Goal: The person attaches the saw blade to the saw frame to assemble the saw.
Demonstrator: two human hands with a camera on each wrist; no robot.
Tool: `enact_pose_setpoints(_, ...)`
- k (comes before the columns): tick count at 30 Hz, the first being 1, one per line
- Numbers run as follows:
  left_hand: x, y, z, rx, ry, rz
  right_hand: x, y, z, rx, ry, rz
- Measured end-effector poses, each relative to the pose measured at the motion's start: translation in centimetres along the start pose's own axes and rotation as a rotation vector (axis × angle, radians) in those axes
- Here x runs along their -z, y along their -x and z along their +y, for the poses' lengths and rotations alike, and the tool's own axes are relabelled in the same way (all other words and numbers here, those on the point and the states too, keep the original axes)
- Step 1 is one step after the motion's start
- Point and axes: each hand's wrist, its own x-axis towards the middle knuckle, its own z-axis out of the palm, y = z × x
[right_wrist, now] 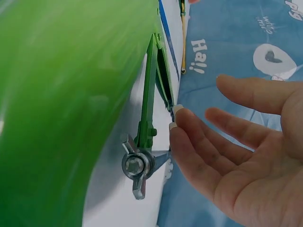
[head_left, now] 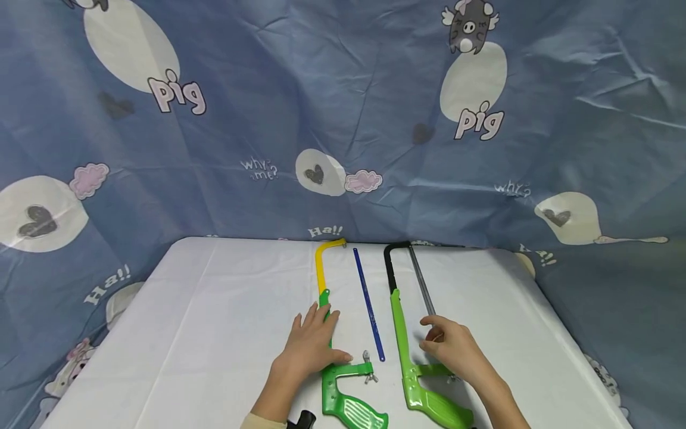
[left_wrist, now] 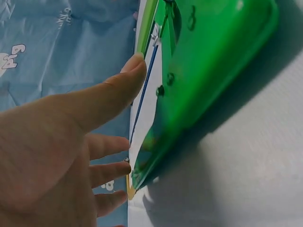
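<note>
My left hand (head_left: pixel 308 345), fingers spread, lies over the middle of a hacksaw frame (head_left: pixel 321 271) with a yellow front and dark green handle. That frame carries no blade. To its right, a loose blue hacksaw blade (head_left: pixel 368 304) lies on the white table. Further right is a light green hacksaw (head_left: pixel 399 322) with a black front bow and a grey blade (head_left: pixel 421 280) fitted. My right hand (head_left: pixel 455 348) is at the near part of this blade, fingers loosely bent, thumb apart from them. In the right wrist view, its fingertips (right_wrist: pixel 177 109) overlap the blade line beyond the metal wing nut (right_wrist: pixel 136 164).
A white-covered table (head_left: pixel 214 333) bears both saws, handles toward me. Behind it and along its sides hangs a blue printed cloth (head_left: pixel 343 119). A small black object (head_left: pixel 305 420) shows at the near edge by my left wrist.
</note>
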Motion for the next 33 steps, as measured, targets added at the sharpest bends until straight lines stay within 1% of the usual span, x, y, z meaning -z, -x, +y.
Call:
enact_pose_setpoints(6,-0.1,0.2,-0.4,0.015,-0.024,-0.011,-0.4,0.0,-0.6,-0.010,-0.041,-0.026)
enact_pose_setpoints(9,-0.1,0.3,-0.6,0.019,-0.026,-0.018,-0.5,0.0,-1.1,-0.001,-0.061,-0.045)
enact_pose_setpoints(15,-0.1,0.5,-0.8,0.012,-0.004,-0.015,-1.1,-0.2,-2.0,0.039,-0.077,-0.067)
enact_pose_setpoints(22,-0.1,0.7,-1.2,0.017,0.022,-0.020,-1.9,-0.3,-2.6,0.052,-0.094,-0.097)
enact_pose_setpoints(28,0.3,1.2,-1.5,0.023,0.040,-0.038,-2.4,-0.3,-2.9,0.073,-0.097,-0.105)
enact_pose_setpoints(33,0.9,1.5,-1.8,0.007,0.059,-0.059,-3.1,-0.4,-3.3,0.080,-0.073,-0.109)
